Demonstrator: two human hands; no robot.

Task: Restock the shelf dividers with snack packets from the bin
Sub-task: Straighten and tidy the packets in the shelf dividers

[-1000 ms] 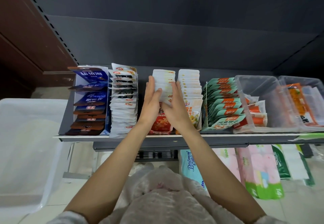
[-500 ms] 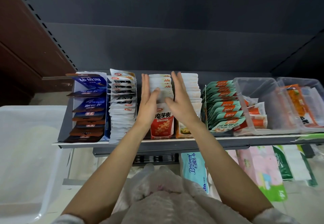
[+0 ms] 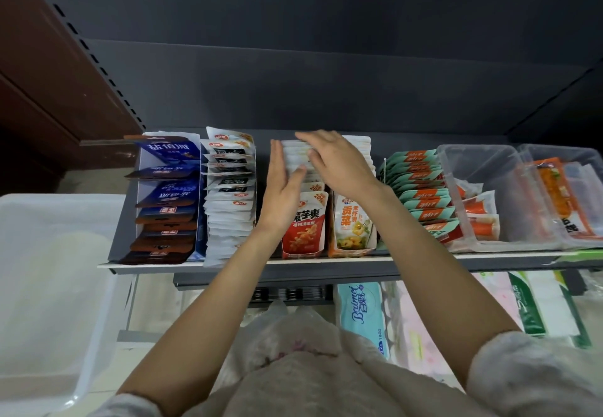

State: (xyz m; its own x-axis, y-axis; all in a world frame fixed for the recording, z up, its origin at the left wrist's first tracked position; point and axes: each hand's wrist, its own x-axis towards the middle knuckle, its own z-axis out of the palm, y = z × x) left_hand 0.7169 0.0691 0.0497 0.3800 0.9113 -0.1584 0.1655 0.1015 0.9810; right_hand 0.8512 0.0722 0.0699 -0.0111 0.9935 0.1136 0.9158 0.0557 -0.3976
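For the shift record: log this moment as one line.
step: squaring row | left hand: flat against red packets | right hand: flat on row top | bin: left of shelf

Both bare forearms reach forward and up, converging toward the middle. The left hand (image 3: 282,188) stands on edge, palm facing right, fingers straight and together, thumb angled inward. The right hand (image 3: 339,163) lies palm down, fingers extended and pointing left, just above and beside the left fingertips.
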